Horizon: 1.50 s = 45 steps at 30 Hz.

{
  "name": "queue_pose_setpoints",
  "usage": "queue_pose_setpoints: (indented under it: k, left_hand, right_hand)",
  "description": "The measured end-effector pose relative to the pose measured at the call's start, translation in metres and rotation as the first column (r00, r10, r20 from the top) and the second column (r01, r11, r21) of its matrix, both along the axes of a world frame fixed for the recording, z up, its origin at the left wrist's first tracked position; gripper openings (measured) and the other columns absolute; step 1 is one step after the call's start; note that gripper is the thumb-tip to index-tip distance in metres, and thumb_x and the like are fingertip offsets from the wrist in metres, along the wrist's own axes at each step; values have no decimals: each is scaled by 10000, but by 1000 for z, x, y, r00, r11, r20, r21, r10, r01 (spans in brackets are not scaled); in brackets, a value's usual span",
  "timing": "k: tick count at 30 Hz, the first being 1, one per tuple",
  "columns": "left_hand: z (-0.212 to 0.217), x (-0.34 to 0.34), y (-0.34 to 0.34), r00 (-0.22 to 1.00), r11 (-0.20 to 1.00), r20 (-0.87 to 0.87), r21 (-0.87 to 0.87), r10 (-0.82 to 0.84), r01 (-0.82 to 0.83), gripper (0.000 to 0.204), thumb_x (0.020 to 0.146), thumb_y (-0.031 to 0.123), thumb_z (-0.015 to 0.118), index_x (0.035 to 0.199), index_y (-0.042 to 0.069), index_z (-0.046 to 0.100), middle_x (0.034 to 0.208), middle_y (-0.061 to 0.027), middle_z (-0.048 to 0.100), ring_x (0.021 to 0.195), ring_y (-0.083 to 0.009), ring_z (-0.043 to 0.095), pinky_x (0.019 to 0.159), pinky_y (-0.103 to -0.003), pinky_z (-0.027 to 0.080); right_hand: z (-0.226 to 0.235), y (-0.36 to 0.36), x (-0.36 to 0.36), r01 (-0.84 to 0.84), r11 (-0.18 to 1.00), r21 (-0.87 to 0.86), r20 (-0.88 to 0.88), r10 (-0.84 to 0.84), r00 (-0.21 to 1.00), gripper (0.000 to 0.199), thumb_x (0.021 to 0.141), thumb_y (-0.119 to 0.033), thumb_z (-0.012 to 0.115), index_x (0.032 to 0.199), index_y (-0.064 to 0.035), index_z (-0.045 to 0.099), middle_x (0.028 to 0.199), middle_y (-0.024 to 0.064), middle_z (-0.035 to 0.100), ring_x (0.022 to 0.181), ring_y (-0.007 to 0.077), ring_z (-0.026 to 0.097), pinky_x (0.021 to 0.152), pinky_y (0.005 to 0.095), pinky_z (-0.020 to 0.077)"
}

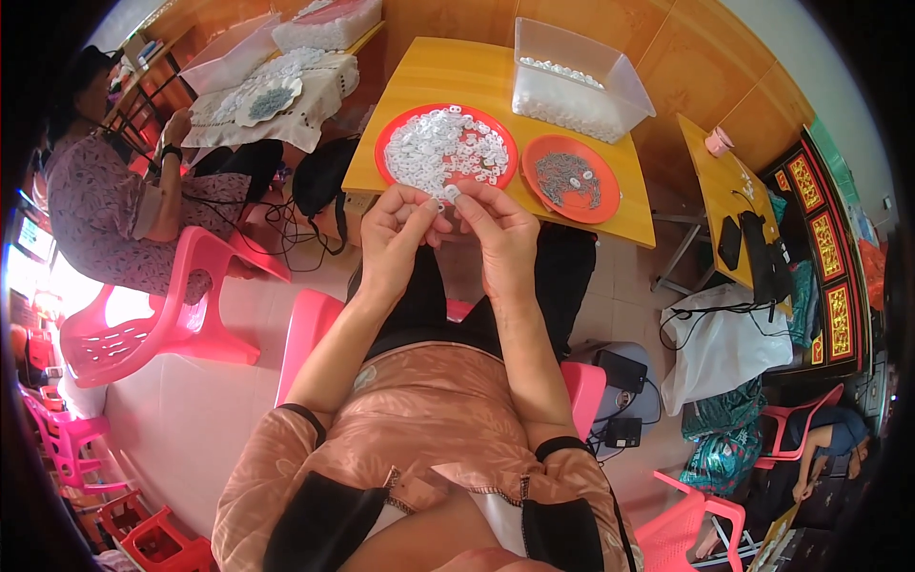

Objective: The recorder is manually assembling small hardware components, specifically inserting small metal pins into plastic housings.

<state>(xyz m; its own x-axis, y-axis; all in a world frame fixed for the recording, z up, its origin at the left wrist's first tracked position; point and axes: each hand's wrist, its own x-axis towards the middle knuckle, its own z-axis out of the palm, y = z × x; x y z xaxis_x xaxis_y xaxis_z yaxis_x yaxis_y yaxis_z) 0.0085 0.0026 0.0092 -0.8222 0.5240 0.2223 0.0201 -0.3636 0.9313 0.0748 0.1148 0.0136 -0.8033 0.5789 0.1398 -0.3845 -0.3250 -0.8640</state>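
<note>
My left hand and my right hand are raised together in front of me, fingertips meeting around a small white plastic ring. Both pinch it just off the near edge of the yellow table. Right beyond the hands sits a red plate heaped with several more white rings. To its right an orange plate carries a pile of small grey metal pieces. Further back stands a clear plastic tub partly filled with white parts.
A person in a patterned top sits on a pink chair at the left, beside another table with white parts. Pink chairs stand around me. A second yellow table, a white bag and cables lie at the right.
</note>
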Motion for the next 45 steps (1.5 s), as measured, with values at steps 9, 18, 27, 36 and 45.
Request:
queue_pose_setpoints:
  k: [9,18,27,36,45]
  left_hand:
    - [1,0,0,998,998,-31,23,-58,58,83,904,98,579,933,32,538,740,-50,650,608,-63,555,592,-178,425]
    - [12,3,-2,948,981,-288,99,-134,169,391,908,282,585,1177,1,549,1113,-97,589,920,-135,562,752,-249,448]
    - [0,-3,-5,910,952,-356,133,-213,275,386,931,312,534,1114,-23,595,1125,-149,574,929,-198,569,735,-298,476]
    - [-5,-5,-5,933,940,-271,181,-236,290,307,934,234,535,1104,-9,615,1162,-111,574,946,-173,576,771,-280,485]
    - [-6,-4,-3,931,879,-50,313,-362,359,367,926,294,546,1158,12,581,1256,-111,512,919,-178,579,757,-287,498]
  right_hand:
    - [7,-3,5,5,989,149,-107,11,994,170,843,13,628,1008,54,635,881,55,659,770,70,605,677,178,473]
    - [18,1,17,-136,988,71,-137,144,980,100,834,25,637,908,-8,578,860,40,636,763,72,593,673,179,465]
    - [27,-7,21,-263,951,-162,-159,238,958,302,788,52,674,741,-107,421,764,11,566,689,69,543,599,184,433]
    - [26,-9,18,-286,941,-180,-161,259,952,267,794,33,674,757,-102,447,744,29,576,661,81,545,578,199,437]
    - [16,-4,16,-401,911,93,19,401,916,189,934,-179,546,942,1,605,732,8,561,564,45,457,511,190,382]
